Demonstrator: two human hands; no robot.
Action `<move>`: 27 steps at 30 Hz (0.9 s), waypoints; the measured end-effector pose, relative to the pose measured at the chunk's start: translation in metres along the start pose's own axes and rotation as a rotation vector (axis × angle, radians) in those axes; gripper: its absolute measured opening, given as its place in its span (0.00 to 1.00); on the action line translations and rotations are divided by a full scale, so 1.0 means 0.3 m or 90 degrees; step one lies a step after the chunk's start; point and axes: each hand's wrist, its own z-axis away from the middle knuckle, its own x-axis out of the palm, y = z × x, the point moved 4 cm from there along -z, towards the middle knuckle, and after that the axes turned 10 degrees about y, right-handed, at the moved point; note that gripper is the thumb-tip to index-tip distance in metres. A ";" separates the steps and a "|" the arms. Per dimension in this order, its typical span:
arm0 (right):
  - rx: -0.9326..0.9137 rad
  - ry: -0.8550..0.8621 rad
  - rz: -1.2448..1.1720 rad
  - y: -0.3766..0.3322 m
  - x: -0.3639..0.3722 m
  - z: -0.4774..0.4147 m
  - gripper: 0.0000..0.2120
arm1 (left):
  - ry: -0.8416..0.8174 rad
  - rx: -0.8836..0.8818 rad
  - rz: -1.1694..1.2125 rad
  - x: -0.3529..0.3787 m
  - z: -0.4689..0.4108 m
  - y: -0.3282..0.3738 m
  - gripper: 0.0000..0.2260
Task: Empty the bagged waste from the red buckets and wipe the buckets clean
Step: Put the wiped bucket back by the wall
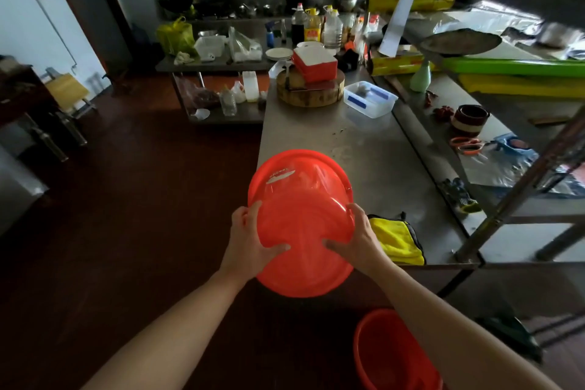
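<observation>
Your left hand (250, 241) and right hand (357, 239) grip the red bucket (300, 200) by its sides, fingers curled; it looks light, slick, bendy.

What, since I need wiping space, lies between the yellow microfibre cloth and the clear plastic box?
Head view: only bare steel tabletop separates yellow microfibre cloth and clear plastic box.

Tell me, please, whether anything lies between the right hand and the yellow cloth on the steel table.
Nothing visible does. The yellow cloth lies on the steel table just beside the right hand. Both it and the left hand grip the red bucket, so it must let go first.
</observation>
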 end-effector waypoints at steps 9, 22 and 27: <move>-0.050 -0.202 0.154 -0.187 0.004 -0.056 0.44 | -0.041 0.090 -0.099 -0.037 -0.061 0.041 0.43; 0.084 -0.241 0.173 -0.199 0.057 -0.071 0.32 | -0.226 0.001 0.055 0.023 -0.158 0.095 0.23; 0.070 -0.088 0.161 -0.189 0.106 -0.131 0.25 | -0.163 -0.034 -0.109 0.039 -0.240 0.070 0.23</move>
